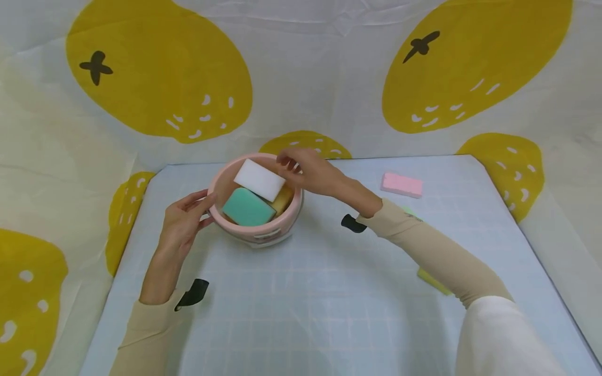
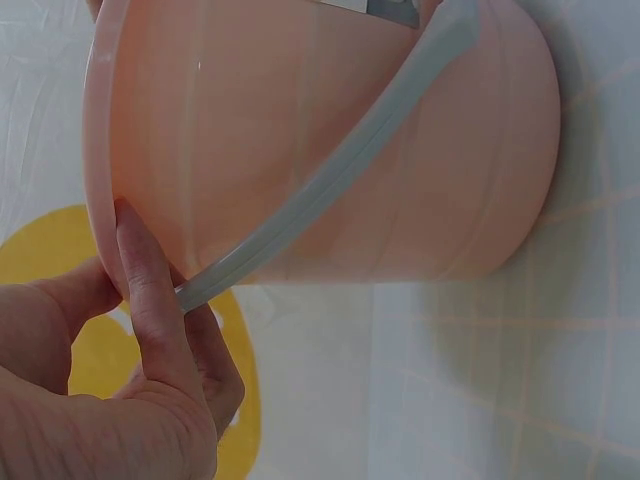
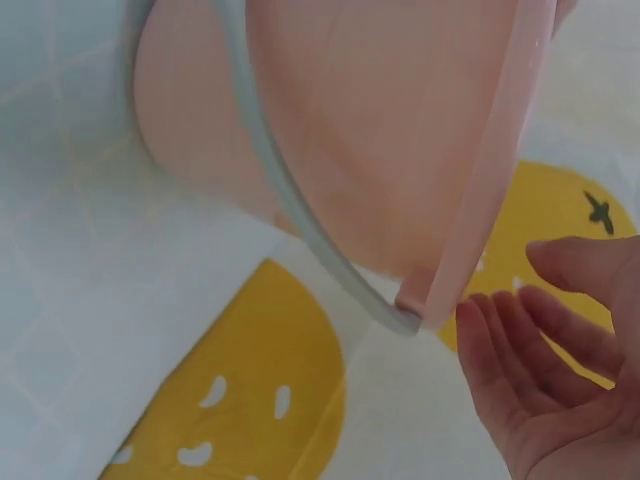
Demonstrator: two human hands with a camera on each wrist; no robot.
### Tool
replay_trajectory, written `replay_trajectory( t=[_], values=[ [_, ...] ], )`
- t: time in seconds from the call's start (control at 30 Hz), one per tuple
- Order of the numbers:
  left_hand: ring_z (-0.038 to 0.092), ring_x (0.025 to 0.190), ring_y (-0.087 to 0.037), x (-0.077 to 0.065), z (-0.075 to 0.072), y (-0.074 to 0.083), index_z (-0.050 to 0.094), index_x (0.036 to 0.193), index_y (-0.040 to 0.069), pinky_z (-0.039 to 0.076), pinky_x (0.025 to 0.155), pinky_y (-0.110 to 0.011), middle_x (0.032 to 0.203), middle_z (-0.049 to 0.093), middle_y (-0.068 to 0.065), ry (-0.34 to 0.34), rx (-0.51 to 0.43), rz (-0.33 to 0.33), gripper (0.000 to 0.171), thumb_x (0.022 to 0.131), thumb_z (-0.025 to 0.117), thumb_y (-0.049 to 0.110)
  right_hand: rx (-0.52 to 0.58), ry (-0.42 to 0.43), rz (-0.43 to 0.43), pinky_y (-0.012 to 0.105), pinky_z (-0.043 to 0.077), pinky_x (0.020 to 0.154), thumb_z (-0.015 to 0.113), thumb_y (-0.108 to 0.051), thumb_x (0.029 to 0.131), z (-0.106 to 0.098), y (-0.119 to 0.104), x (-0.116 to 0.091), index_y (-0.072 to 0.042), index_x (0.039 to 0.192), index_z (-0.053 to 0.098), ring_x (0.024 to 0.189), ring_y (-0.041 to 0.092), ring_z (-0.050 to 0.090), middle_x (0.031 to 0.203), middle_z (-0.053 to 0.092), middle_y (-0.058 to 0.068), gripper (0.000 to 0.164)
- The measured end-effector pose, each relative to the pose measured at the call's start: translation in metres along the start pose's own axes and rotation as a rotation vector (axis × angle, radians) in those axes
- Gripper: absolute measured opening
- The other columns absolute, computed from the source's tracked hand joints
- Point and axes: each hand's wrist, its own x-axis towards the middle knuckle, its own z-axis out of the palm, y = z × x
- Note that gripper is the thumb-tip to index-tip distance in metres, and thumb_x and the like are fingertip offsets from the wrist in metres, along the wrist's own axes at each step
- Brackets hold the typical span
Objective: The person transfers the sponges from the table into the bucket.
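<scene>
A pink bucket (image 1: 287,223) stands at the back of the table. Inside it lie a white sponge (image 1: 259,179), a green sponge (image 1: 248,208) and a yellowish-brown sponge (image 1: 283,201) partly covered by the other two. My left hand (image 1: 181,222) pinches the bucket's rim at its left side, fingers beside the end of the grey handle (image 2: 330,190). At the right back of the rim is my right hand (image 1: 310,169), its fingers loosely curved with nothing between them. In the right wrist view its fingertips (image 3: 475,315) are right at the rim.
To the right, a pink sponge (image 1: 402,185) lies on the pale blue gridded table (image 1: 301,297). A yellow-green piece (image 1: 432,281) is partly hidden beneath my right forearm, and a light green edge (image 1: 408,211) shows behind the sleeve. Fruit-patterned cloth (image 1: 320,94) rises behind the table.
</scene>
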Motion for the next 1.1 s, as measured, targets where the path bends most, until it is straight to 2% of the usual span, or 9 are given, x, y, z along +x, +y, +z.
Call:
replay_trajectory(
  t=[0.17, 0.43, 0.7, 1.1],
  values=[
    [0.061, 0.098, -0.013, 0.000, -0.001, 0.000, 0.059, 0.145, 0.011, 0.059, 0.076, -0.018, 0.116, 0.063, 0.000, -0.004, -0.019, 0.001, 0.071, 0.087, 0.080, 0.046, 0.023, 0.045, -0.025, 0.036, 0.057, 0.090, 0.071, -0.008, 0.098, -0.006, 0.005, -0.009, 0.004, 0.117, 0.066, 0.102, 0.025, 0.065, 0.112, 0.068, 0.014, 0.023],
    [0.062, 0.098, -0.012, -0.001, 0.000, -0.001, 0.058, 0.145, 0.011, 0.059, 0.076, -0.019, 0.118, 0.063, -0.001, -0.004, -0.006, 0.006, 0.072, 0.087, 0.080, 0.047, 0.023, 0.094, 0.021, 0.036, 0.055, 0.095, 0.073, -0.010, 0.096, -0.015, 0.013, -0.027, 0.004, 0.121, 0.066, 0.104, 0.025, 0.064, 0.115, 0.068, 0.014, 0.029],
    [0.062, 0.098, -0.012, -0.001, 0.000, 0.000, 0.058, 0.145, 0.011, 0.059, 0.076, -0.019, 0.117, 0.064, -0.001, 0.001, -0.016, -0.008, 0.073, 0.087, 0.080, 0.047, 0.038, 0.143, 0.034, 0.041, 0.056, 0.094, 0.074, -0.010, 0.095, -0.023, 0.027, -0.047, 0.001, 0.116, 0.067, 0.101, 0.028, 0.066, 0.112, 0.069, 0.014, 0.025],
    [0.062, 0.099, -0.012, -0.001, 0.000, 0.000, 0.057, 0.146, 0.012, 0.058, 0.077, -0.018, 0.117, 0.064, 0.001, -0.004, -0.002, -0.003, 0.074, 0.086, 0.080, 0.050, 0.055, 0.194, 0.137, 0.045, 0.056, 0.096, 0.076, -0.010, 0.095, -0.035, 0.042, -0.081, 0.000, 0.118, 0.067, 0.102, 0.026, 0.066, 0.113, 0.070, 0.013, 0.027]
  ],
)
